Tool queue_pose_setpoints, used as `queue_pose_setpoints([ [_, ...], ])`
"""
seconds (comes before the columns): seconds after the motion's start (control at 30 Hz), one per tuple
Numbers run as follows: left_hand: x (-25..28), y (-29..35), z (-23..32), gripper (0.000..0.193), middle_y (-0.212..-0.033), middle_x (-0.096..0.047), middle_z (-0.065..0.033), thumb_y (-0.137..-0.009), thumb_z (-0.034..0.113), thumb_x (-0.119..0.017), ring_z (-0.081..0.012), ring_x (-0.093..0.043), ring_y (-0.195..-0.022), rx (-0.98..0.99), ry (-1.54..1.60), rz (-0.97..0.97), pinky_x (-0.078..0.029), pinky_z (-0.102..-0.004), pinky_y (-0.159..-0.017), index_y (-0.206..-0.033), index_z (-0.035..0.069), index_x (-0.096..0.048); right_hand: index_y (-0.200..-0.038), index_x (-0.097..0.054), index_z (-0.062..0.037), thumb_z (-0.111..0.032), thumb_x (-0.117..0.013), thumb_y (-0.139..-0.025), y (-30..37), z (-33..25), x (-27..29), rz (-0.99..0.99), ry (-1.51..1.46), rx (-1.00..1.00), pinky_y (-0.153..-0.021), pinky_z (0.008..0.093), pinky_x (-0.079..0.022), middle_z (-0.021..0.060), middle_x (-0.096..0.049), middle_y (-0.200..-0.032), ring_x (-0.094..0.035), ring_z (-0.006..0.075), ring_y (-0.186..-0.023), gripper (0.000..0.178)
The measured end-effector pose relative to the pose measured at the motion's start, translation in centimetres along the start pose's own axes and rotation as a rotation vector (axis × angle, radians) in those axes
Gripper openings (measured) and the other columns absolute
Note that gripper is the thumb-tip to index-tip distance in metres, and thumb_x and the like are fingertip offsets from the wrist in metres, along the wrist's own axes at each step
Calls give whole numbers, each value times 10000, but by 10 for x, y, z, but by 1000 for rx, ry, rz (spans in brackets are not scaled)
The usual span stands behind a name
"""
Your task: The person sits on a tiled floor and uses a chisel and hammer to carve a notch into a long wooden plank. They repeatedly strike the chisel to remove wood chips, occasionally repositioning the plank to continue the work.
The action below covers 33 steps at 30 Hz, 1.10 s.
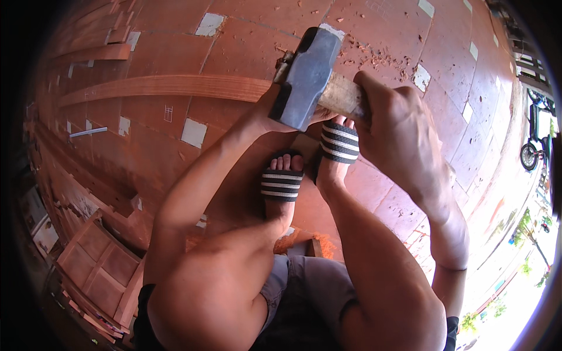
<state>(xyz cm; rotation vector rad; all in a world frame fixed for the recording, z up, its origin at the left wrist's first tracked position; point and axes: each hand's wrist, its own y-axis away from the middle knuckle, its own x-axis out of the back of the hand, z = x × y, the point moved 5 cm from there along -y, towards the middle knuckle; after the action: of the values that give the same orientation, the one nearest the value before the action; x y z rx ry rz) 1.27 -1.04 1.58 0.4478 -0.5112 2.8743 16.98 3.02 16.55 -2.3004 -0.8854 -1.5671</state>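
My right hand (398, 120) is closed around the short wooden handle of a sledgehammer (309, 73). Its heavy grey steel head is raised in front of me, and a ragged end of the handle pokes out on the far side. Behind that head is my left hand (266, 117), beside the near end of a long reddish wooden board (170, 86). The hammer covers most of its fingers; the little that shows looks curled, and whatever they grip is hidden.
Wood chips (380, 57) lie scattered on the red tiled floor (246, 47) beyond the hammer. My feet in striped sandals (281, 186) are close below the hands. More timber (93, 54) lies at left, with a panelled wooden piece (102, 263) nearer me. A motorbike (530, 155) stands far right.
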Motion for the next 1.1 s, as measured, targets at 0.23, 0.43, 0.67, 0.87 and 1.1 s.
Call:
queue_pose_setpoints([
  [0.23,23,-28,15,395,-960,-740,-77,-796,149,-922,-209,-710,-884,-106,89,119,-568,-344,-813,-1101,21,-705,-1099,-710,-29,-27,-797,-840,3,7,12,171,39,46,-722,486,-566,257,-699,-821,-701,469,-815,273],
  [0.43,34,-24,6,273,-818,-759,-56,-764,99,-912,-164,-711,-725,-68,235,172,-552,-313,-724,-950,31,-724,-1184,-712,-6,-21,-792,-830,2,9,22,146,-17,-19,-713,464,-572,261,-711,-856,-710,464,-811,363],
  [0.67,31,-21,12,250,-838,-765,-57,-790,88,-893,-140,-714,-752,21,289,70,-560,-310,-735,-965,23,-727,-1151,-703,1,-23,-792,-828,0,8,28,157,-50,-16,-698,466,-559,268,-691,-843,-699,472,-827,335],
  [0.87,18,-25,12,208,-885,-765,-58,-889,138,-851,-167,-724,-811,-21,252,139,-573,-326,-773,-1024,28,-736,-1141,-711,-24,-25,-792,-827,-2,-4,36,154,-51,16,-696,473,-555,253,-698,-846,-691,477,-845,324],
  [1.1,-5,2,-2,374,-1216,-716,-93,-985,188,-787,-195,-672,-1130,-64,123,103,-527,-357,-993,-1307,48,-658,-999,-678,-28,-49,-758,-860,-2,-15,22,124,-18,58,-700,515,-549,233,-699,-805,-691,468,-811,162],
])
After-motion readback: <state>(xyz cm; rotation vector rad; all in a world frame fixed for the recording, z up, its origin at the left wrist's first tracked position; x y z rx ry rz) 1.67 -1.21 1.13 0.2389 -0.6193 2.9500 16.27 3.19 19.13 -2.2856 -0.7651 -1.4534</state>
